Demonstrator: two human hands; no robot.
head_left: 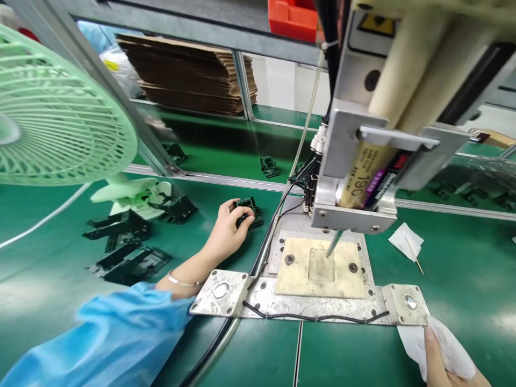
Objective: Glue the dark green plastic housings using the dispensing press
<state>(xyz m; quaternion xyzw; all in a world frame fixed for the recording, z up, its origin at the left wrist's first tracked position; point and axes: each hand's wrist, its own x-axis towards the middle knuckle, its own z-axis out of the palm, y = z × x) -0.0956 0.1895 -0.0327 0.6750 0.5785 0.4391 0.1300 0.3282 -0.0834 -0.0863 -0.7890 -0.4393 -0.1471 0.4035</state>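
My left hand [231, 228], with a bracelet at the wrist, reaches past the left button block. Its fingers curl over a small black plastic part [255, 214] on the green bench, thumb and fingertips closed on it. At the lower right my right hand [437, 357] holds a thin white wipe [453, 349] beside the right button block [410, 303]; only part of this hand shows. Between the hands stands a dispensing machine with a cream fixture plate [298, 277]. Its needle [334, 244] points down at the plate's square recess. The left button block [221, 290] sits beside my forearm.
Several black plastic parts [133, 263] lie on the left below a green fan [60, 113]. Another black part [269, 166] is on the strip behind. Cables [264, 247] run left of the fixture. A swab [413, 247] rests on white paper [403, 240] at right.
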